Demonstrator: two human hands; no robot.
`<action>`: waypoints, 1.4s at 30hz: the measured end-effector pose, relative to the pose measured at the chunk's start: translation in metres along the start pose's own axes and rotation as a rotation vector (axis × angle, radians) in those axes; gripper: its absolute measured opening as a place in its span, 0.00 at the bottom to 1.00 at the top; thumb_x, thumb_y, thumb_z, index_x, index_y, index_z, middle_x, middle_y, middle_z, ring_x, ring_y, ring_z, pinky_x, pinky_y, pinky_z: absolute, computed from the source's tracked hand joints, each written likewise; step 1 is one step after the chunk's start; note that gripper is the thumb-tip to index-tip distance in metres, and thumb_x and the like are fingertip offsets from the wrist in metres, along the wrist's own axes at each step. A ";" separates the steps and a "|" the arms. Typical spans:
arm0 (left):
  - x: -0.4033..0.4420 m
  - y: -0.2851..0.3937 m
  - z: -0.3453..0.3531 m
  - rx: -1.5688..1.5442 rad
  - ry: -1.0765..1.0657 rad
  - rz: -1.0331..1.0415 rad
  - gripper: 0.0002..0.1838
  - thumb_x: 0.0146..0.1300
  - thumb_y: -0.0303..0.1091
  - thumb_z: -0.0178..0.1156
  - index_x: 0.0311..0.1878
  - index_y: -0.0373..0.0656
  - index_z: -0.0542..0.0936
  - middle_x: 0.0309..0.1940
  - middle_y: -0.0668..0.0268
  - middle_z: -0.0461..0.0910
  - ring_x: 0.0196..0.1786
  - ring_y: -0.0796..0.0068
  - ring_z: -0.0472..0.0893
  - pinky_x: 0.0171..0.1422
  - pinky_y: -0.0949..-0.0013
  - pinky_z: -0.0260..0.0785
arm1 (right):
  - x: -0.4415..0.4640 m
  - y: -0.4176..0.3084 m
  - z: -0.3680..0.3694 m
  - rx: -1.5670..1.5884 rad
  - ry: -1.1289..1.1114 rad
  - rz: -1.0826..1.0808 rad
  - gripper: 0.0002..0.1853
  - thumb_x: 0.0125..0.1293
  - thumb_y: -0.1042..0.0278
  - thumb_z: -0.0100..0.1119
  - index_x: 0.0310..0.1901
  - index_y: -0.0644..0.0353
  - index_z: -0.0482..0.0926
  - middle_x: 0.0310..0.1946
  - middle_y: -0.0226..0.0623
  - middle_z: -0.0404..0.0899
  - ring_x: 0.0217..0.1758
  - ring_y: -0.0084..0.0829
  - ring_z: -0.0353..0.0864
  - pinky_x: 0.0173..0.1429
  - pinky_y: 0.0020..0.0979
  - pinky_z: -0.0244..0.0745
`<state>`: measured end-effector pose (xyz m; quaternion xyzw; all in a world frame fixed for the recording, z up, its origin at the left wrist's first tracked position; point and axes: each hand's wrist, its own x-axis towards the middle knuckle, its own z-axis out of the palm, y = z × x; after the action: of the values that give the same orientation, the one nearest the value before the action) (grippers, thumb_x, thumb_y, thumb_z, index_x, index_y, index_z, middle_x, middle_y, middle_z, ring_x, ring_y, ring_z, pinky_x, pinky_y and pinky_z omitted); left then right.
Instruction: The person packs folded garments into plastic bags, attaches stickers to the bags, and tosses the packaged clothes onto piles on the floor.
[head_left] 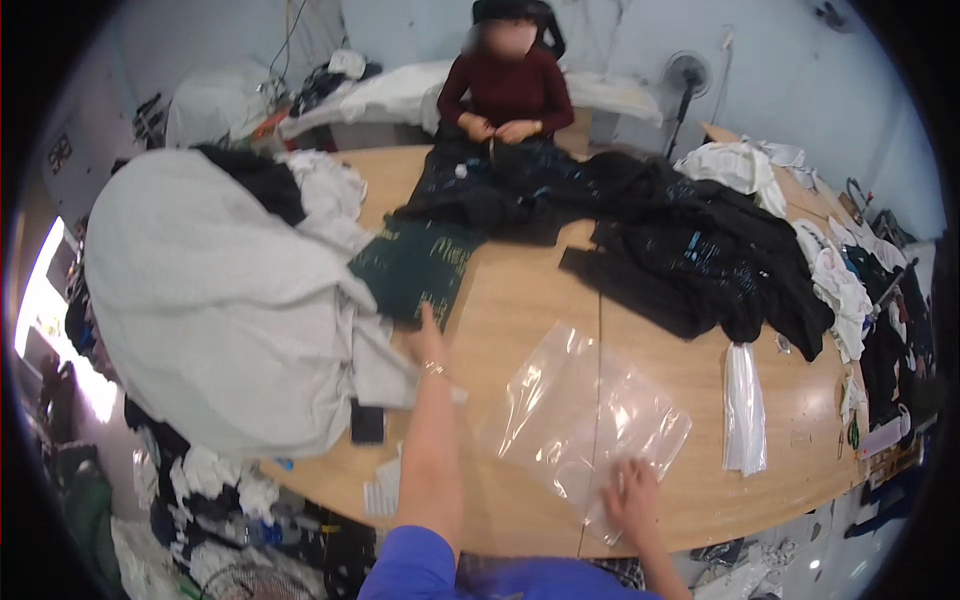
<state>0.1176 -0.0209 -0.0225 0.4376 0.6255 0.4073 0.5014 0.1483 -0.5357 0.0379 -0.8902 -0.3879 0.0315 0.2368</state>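
Note:
My left hand (pixel 428 342) reaches forward to the near edge of a dark green folded garment (pixel 415 268) with yellowish print. A digit lies on top of the cloth and the hand is closed on that edge; the other fingers are mostly hidden. Flat on the table, a clear plastic bag (pixel 590 415) lies in front of me. My right hand (pixel 632 497) rests on its near edge, with fingers slightly bent and apart, touching the plastic. Left of my left arm, a large pale grey cloth heap (pixel 220 300) touches the green garment.
Black garments (pixel 690 240) spread across the far and right parts of the wooden table (pixel 520 300). A person (pixel 510 85) sits opposite, hands on the black cloth. White plastic (pixel 743 410) lies at right, a dark phone-like object (pixel 367 422) at left. A fan (pixel 685 80) stands behind.

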 end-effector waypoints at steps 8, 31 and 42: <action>-0.021 0.010 0.018 -0.261 -0.107 -0.023 0.33 0.54 0.37 0.70 0.54 0.23 0.67 0.50 0.51 0.77 0.49 0.60 0.79 0.50 0.63 0.73 | -0.004 -0.013 0.006 -0.108 0.032 -0.035 0.30 0.61 0.49 0.57 0.61 0.57 0.72 0.63 0.56 0.64 0.70 0.57 0.58 0.73 0.52 0.48; -0.104 0.039 0.070 -0.787 -0.271 -0.505 0.28 0.51 0.40 0.73 0.51 0.36 0.74 0.45 0.61 0.80 0.44 0.63 0.82 0.41 0.58 0.76 | -0.006 -0.011 0.002 -0.113 0.020 -0.068 0.30 0.63 0.51 0.57 0.63 0.56 0.71 0.64 0.54 0.63 0.71 0.52 0.58 0.73 0.50 0.48; -0.141 0.119 -0.013 -0.830 -0.726 -0.367 0.09 0.55 0.32 0.65 0.39 0.44 0.80 0.38 0.66 0.83 0.39 0.70 0.83 0.40 0.68 0.78 | -0.009 -0.004 0.006 -0.133 0.030 -0.050 0.30 0.63 0.47 0.54 0.63 0.54 0.70 0.65 0.51 0.64 0.71 0.50 0.57 0.73 0.48 0.50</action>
<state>0.1377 -0.1223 0.1305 0.2004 0.2672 0.3486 0.8758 0.1373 -0.5371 0.0330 -0.8944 -0.4077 -0.0138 0.1836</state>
